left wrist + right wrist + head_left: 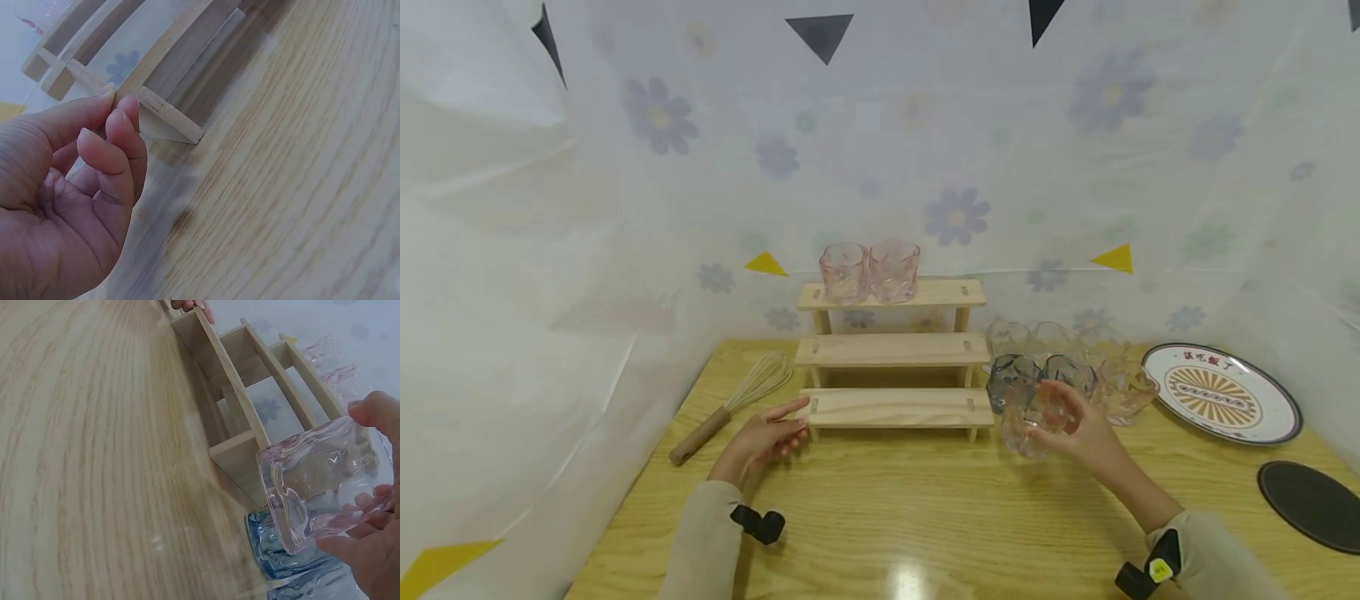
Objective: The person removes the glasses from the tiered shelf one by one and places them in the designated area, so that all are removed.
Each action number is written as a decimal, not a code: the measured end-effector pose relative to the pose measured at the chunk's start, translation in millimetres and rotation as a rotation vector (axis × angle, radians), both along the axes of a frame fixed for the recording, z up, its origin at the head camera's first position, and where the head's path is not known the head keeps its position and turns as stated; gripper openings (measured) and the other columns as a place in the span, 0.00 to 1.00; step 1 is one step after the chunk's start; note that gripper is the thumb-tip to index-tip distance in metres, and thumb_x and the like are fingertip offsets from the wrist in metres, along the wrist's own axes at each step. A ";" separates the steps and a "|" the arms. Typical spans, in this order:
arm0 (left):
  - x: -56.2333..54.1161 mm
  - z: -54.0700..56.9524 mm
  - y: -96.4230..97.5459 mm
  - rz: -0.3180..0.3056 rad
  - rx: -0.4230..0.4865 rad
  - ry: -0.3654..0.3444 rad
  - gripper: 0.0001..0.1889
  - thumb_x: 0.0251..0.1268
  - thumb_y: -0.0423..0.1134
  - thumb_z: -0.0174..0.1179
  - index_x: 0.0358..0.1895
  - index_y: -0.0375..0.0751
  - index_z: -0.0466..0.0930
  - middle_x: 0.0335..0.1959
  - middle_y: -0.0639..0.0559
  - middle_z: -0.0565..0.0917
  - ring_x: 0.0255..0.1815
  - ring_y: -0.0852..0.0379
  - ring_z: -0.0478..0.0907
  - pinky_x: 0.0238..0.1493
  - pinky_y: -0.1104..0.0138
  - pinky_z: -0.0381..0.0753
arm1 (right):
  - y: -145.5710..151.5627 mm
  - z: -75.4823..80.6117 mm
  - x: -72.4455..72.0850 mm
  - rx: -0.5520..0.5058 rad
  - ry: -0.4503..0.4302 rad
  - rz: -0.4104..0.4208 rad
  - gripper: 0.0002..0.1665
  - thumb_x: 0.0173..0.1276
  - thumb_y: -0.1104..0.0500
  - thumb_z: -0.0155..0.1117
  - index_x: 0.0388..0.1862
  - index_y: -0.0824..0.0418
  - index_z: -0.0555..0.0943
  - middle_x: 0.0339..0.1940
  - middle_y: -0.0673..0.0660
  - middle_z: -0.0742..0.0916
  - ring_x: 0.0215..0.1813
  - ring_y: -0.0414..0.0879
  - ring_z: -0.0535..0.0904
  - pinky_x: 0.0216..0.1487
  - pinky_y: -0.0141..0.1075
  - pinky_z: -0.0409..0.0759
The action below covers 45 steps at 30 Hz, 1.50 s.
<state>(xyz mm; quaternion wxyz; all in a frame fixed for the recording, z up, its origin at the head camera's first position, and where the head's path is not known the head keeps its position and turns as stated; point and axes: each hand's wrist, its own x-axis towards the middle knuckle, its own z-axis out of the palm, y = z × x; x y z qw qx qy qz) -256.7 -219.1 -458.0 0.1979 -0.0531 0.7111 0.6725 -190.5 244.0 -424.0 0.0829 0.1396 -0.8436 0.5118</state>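
Note:
My right hand (1081,431) holds a clear pink-tinted glass (312,487) just off the right end of a three-tier wooden stand (895,407). Thumb and fingers grip opposite sides of the glass, which is tilted in the head view. At the stand's other end, my left hand (762,442) pinches the tip of the lowest board (164,59) between thumb and index finger. Two pink glasses, a left one (844,277) and a right one (895,273), stand side by side on the top tier. Behind the held glass are two blue-grey glasses (1011,375), partly hidden.
Several clear glasses (1051,335) stand at the back, right of the stand, beside a peach-tinted glass (1123,392). Farther right lie a patterned plate (1270,421) and a dark round mat (1311,504). A wooden-handled whisk (718,425) lies on the left. White sheeting (880,125) encloses the table.

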 end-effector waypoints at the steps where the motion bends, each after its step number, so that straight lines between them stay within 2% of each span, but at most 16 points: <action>1: 0.2 -0.1 0.1 -0.003 0.002 0.003 0.29 0.64 0.37 0.61 0.69 0.48 0.66 0.29 0.52 0.84 0.23 0.64 0.75 0.21 0.74 0.71 | 0.2 -2.4 0.2 0.008 -0.007 -0.004 0.43 0.59 0.65 0.70 0.69 0.72 0.60 0.63 0.70 0.70 0.58 0.64 0.71 0.48 0.26 0.76; 4: 0.6 0.0 0.6 0.002 0.005 0.005 0.29 0.64 0.37 0.61 0.69 0.48 0.67 0.28 0.52 0.84 0.22 0.64 0.74 0.21 0.74 0.70 | 0.4 -8.6 0.0 0.022 -0.023 -0.015 0.43 0.59 0.64 0.70 0.69 0.71 0.60 0.63 0.70 0.71 0.59 0.67 0.71 0.49 0.30 0.77; 7: 0.6 -0.3 0.7 0.011 0.004 0.011 0.28 0.64 0.37 0.61 0.68 0.48 0.68 0.29 0.52 0.84 0.23 0.64 0.74 0.21 0.74 0.70 | 0.3 -13.5 -0.7 -0.009 -0.051 -0.010 0.44 0.59 0.64 0.70 0.69 0.71 0.58 0.63 0.69 0.70 0.61 0.64 0.69 0.52 0.32 0.77; 10: 0.4 -0.6 0.4 0.019 0.003 0.009 0.28 0.64 0.37 0.61 0.68 0.49 0.69 0.29 0.51 0.84 0.23 0.63 0.75 0.21 0.74 0.71 | 0.5 -17.6 -1.4 -0.057 -0.087 0.001 0.44 0.59 0.64 0.70 0.70 0.71 0.58 0.65 0.69 0.68 0.64 0.46 0.69 0.53 0.28 0.74; 12: 0.4 -0.6 0.4 0.019 0.004 0.009 0.28 0.64 0.37 0.62 0.68 0.49 0.69 0.29 0.50 0.84 0.23 0.63 0.75 0.21 0.73 0.71 | 0.5 -20.0 -1.8 -0.076 -0.104 0.003 0.44 0.59 0.63 0.70 0.70 0.70 0.58 0.66 0.69 0.67 0.62 0.33 0.67 0.54 0.24 0.72; 14: 0.7 -0.9 0.1 0.007 0.005 0.013 0.28 0.64 0.37 0.61 0.68 0.49 0.68 0.30 0.51 0.84 0.23 0.63 0.74 0.21 0.73 0.70 | 0.5 -22.2 -2.4 -0.088 -0.120 0.007 0.44 0.59 0.63 0.70 0.69 0.70 0.58 0.66 0.69 0.67 0.59 0.26 0.65 0.55 0.23 0.70; 16: 1.5 -0.2 -0.2 -0.003 0.007 0.015 0.29 0.64 0.37 0.61 0.69 0.48 0.67 0.29 0.51 0.84 0.23 0.63 0.74 0.22 0.73 0.70 | 0.2 -23.7 -3.4 -0.089 -0.129 0.006 0.44 0.59 0.63 0.70 0.69 0.70 0.58 0.66 0.69 0.66 0.60 0.29 0.65 0.55 0.22 0.70; 20: 2.7 1.6 -1.0 -0.016 0.012 0.020 0.29 0.65 0.37 0.61 0.70 0.47 0.66 0.30 0.51 0.84 0.23 0.64 0.74 0.21 0.73 0.70 | -0.3 -26.3 -5.8 -0.080 -0.130 0.005 0.44 0.59 0.62 0.70 0.69 0.70 0.57 0.66 0.69 0.66 0.65 0.48 0.65 0.55 0.21 0.69; 21: 2.8 1.7 -1.0 -0.015 0.010 0.019 0.29 0.65 0.38 0.61 0.69 0.48 0.66 0.30 0.51 0.85 0.23 0.64 0.74 0.21 0.73 0.70 | -0.2 -27.3 -6.2 -0.080 -0.126 0.006 0.44 0.59 0.63 0.70 0.69 0.71 0.58 0.66 0.69 0.66 0.65 0.49 0.64 0.55 0.21 0.69; 23: 2.2 0.6 -0.9 -0.009 0.009 0.021 0.29 0.64 0.38 0.61 0.69 0.48 0.67 0.30 0.50 0.85 0.23 0.64 0.74 0.21 0.73 0.70 | 0.1 -29.4 -6.8 -0.081 -0.117 0.007 0.44 0.59 0.63 0.70 0.68 0.71 0.58 0.65 0.70 0.66 0.64 0.45 0.65 0.55 0.21 0.69; 27: 0.7 -1.9 -0.4 0.003 0.001 0.019 0.28 0.64 0.38 0.62 0.68 0.48 0.68 0.30 0.50 0.84 0.23 0.64 0.74 0.21 0.74 0.70 | 0.5 -32.9 -7.7 -0.082 -0.093 0.011 0.42 0.58 0.64 0.71 0.66 0.72 0.60 0.64 0.70 0.67 0.58 0.27 0.64 0.54 0.20 0.69; 29: 0.3 -1.9 0.1 0.011 0.000 0.014 0.28 0.64 0.37 0.61 0.68 0.48 0.68 0.29 0.51 0.84 0.23 0.64 0.74 0.21 0.74 0.70 | 0.7 -33.2 -8.4 -0.076 -0.083 0.017 0.41 0.58 0.64 0.71 0.65 0.72 0.60 0.64 0.70 0.67 0.57 0.26 0.64 0.54 0.20 0.69; 33: 0.6 -0.7 1.2 0.021 0.003 0.007 0.28 0.64 0.37 0.61 0.68 0.49 0.69 0.29 0.51 0.84 0.22 0.64 0.74 0.21 0.74 0.70 | 2.4 -30.7 -8.9 -0.052 -0.082 0.029 0.40 0.58 0.64 0.70 0.63 0.72 0.59 0.63 0.70 0.67 0.62 0.43 0.66 0.54 0.20 0.69; 37: 1.4 1.2 1.8 0.014 0.005 0.015 0.28 0.64 0.37 0.61 0.68 0.48 0.68 0.28 0.52 0.84 0.23 0.64 0.74 0.21 0.74 0.69 | 5.0 -27.5 -9.5 -0.047 -0.111 0.047 0.40 0.59 0.64 0.70 0.63 0.72 0.56 0.63 0.70 0.65 0.65 0.63 0.61 0.55 0.21 0.70; 40: 1.6 1.3 1.9 0.014 0.008 0.012 0.28 0.64 0.37 0.61 0.68 0.48 0.68 0.27 0.52 0.84 0.22 0.64 0.74 0.20 0.74 0.69 | 6.7 -26.3 -10.2 -0.033 -0.134 0.060 0.41 0.60 0.63 0.69 0.63 0.72 0.55 0.64 0.71 0.64 0.66 0.65 0.59 0.57 0.26 0.71; 45: 0.9 -0.2 1.0 0.008 0.009 0.001 0.28 0.64 0.37 0.61 0.68 0.48 0.68 0.27 0.53 0.84 0.22 0.65 0.74 0.20 0.74 0.69 | 9.6 -23.3 -10.0 0.038 -0.129 0.063 0.45 0.61 0.62 0.69 0.67 0.72 0.52 0.65 0.72 0.63 0.67 0.67 0.58 0.60 0.48 0.68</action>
